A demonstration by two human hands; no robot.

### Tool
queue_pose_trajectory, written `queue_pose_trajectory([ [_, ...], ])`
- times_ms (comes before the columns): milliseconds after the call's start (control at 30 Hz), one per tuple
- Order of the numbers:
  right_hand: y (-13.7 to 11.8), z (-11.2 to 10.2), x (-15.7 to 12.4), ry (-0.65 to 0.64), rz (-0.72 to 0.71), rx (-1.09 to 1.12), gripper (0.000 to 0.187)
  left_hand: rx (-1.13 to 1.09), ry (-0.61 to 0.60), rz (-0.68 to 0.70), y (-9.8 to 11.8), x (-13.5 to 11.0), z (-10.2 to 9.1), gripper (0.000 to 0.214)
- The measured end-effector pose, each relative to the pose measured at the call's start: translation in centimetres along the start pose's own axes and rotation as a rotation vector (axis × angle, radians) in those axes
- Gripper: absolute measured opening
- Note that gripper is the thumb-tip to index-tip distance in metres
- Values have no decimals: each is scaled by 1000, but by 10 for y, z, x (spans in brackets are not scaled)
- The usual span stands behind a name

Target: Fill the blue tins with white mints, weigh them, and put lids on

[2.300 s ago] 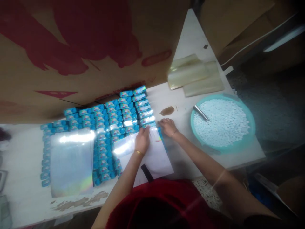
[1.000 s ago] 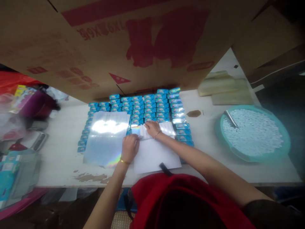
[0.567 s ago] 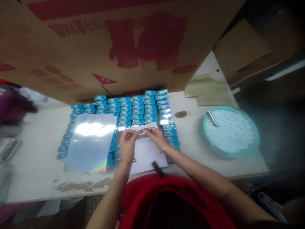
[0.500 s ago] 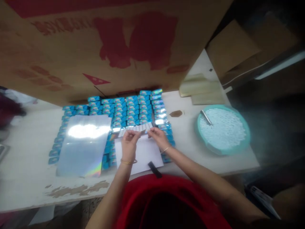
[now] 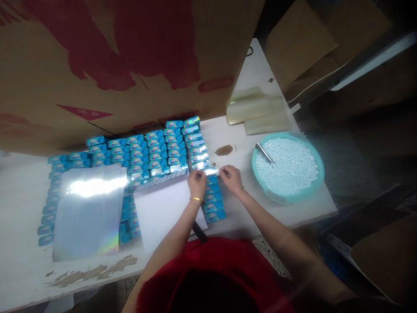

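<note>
Between my two hands a small shiny sticker [image 5: 211,172] lies across the top of a box in the right-hand column of blue boxes [image 5: 213,204]. My left hand [image 5: 197,184] pinches its left end, fingers closed. The other end is at the fingertips of my right hand [image 5: 231,178], also closed in a pinch. Under my left forearm rests a white sheet [image 5: 166,208], with a row of narrow strips [image 5: 159,181] along its far edge. To the left, a stack of glossy, reflective sheets [image 5: 87,221] covers part of the boxes.
A large cardboard box [image 5: 156,98] stands behind the rows. At right is a turquoise basin [image 5: 286,198] full of small white pieces [image 5: 289,165], a metal scoop [image 5: 264,153] resting in it. Clear plastic sheets [image 5: 257,108] lie at the back right of the white table [image 5: 22,261].
Both hands have moved right from the strips at the white sheet's far edge to the right-hand column of boxes, with the sticker between them. The view has shifted right.
</note>
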State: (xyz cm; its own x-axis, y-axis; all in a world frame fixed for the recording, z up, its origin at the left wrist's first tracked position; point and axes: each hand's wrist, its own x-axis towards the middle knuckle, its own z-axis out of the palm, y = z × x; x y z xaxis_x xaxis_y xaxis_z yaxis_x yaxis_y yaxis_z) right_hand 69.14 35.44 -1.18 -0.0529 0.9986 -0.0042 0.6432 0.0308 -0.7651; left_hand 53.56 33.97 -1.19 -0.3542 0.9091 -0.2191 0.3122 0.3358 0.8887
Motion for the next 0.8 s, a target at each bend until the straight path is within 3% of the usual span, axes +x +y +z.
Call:
queue_pose_trajectory([
  [133, 8, 7, 6, -21, -2, -101, 20, 196, 25, 104, -4, 9, 4, 12],
  [333, 16, 13, 7, -31, -7, -128, 20, 383, 0, 115, 2, 9, 8, 13],
  [533, 30, 28, 4, -27, 122, 102, 23, 473, -24, 68, 7, 5, 5, 6],
  [633, 35, 33, -2, 22, 213, 204, 24, 580, -99, 166, 5, 1, -5, 24],
  [733, 33, 33, -10, 18, 121, 187, 31, 835, -252, 321, 3, -6, -14, 43],
  [800, 29, 34, -17, -66, 44, 127, 33, 979, -311, 398, 2, -12, -17, 48],
])
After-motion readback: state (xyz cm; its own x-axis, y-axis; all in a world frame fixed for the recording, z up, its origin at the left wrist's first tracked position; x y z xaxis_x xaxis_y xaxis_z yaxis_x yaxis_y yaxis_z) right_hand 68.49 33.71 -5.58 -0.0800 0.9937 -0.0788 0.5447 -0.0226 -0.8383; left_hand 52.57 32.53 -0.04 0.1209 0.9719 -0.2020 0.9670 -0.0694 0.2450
